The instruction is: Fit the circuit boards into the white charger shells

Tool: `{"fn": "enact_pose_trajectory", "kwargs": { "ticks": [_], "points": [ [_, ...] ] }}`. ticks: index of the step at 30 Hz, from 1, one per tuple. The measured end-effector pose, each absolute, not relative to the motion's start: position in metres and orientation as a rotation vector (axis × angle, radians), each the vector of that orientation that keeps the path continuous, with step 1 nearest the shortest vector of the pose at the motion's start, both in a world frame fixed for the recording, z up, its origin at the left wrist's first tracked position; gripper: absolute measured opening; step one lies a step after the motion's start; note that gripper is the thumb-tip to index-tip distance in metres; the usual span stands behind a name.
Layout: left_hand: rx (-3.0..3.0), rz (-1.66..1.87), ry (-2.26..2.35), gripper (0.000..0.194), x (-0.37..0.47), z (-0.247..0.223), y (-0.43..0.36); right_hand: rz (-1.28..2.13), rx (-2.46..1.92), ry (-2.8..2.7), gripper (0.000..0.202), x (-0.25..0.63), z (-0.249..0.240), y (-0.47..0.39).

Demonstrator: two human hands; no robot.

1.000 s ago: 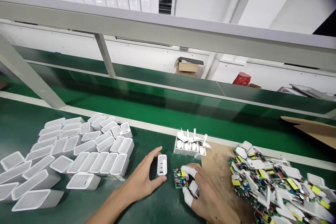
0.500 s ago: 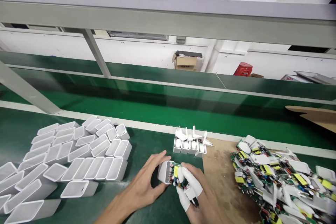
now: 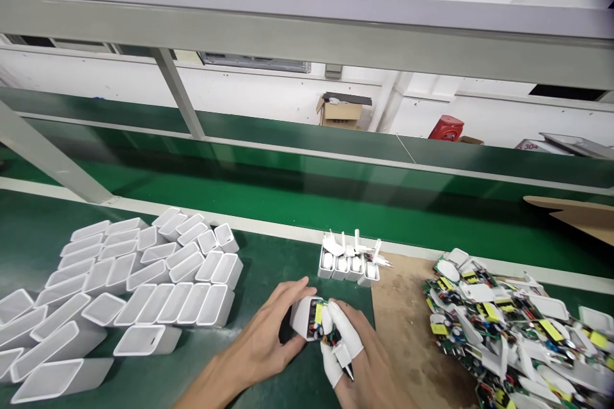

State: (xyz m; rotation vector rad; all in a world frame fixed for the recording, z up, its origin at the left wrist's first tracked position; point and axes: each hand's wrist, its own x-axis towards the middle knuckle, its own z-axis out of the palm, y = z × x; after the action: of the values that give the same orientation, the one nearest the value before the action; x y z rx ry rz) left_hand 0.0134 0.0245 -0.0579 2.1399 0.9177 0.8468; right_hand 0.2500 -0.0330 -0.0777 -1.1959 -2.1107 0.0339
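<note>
My left hand (image 3: 275, 326) grips a white plastic charger housing (image 3: 301, 318) between thumb and fingers, its open end facing right. With white covers on thumb and finger, my right hand (image 3: 357, 339) holds a circuit board (image 3: 318, 316) that carries a yellow-wrapped part. The board's left end sits inside the mouth of the housing. A white piece with a dark tip (image 3: 343, 356) hangs below the right fingers. Part of the board is hidden by those fingers.
Many open white housings (image 3: 148, 303) stand on the green bench at left. Behind my hands is a short row of filled housings (image 3: 341, 265) with white plug pieces on top. A heap of circuit boards (image 3: 499, 326) lies at right, beside brown cardboard (image 3: 407, 326). A metal rail (image 3: 307, 32) crosses above.
The circuit board has moved left, further into the housing, with my right hand following it. My left hand keeps its hold on the housing. The view has shifted slightly.
</note>
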Motion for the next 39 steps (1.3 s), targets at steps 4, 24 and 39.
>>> {"fn": "enact_pose_trajectory", "kwargs": {
  "ticks": [4, 24, 39],
  "points": [
    [2.132, 0.845, 0.921, 0.095, 0.014, -0.059, 0.024, 0.042, -1.191, -2.141, 0.08, 0.252, -0.076, -0.033],
    [2.149, 0.802, 0.978, 0.095, 0.015, -0.059, 0.022, 0.157, -1.22, -2.223, 0.08, 0.257, -0.063, -0.034],
    [2.108, 0.885, 0.855, 0.091, 0.016, -0.061, 0.02, -0.016, -1.149, -2.13, 0.069, 0.252, -0.069, -0.031]
  ]
}}
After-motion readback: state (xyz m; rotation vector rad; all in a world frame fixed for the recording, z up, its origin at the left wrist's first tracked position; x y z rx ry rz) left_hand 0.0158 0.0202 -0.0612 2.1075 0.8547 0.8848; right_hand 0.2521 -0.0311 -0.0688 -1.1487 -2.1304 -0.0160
